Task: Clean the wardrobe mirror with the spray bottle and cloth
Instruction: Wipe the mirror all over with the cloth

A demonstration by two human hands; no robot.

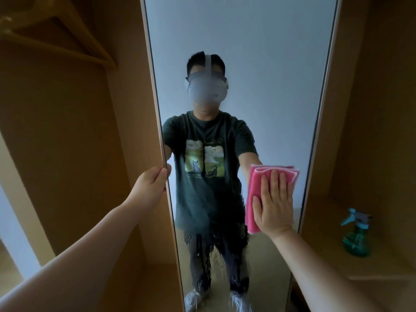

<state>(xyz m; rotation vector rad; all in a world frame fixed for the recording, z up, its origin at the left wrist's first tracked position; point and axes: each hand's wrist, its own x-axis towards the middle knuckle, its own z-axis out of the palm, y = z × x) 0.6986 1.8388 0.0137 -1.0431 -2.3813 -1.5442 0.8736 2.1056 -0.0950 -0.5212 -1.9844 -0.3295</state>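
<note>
Closest to me, the left hand has its fingers curled round the left edge of the mirror, gripping the frame. Around that I see the wooden wardrobe, open on both sides, with the tall mirror panel standing between its compartments. A wooden hanger hangs in the upper left compartment. On the right part of the glass I see the right hand laid flat, fingers straight, pressing a folded pink cloth against the surface. The teal spray bottle stands upright on the shelf right of the mirror, well apart from both hands. Droplets and wet streaks cover the lower glass, below the cloth.
</note>
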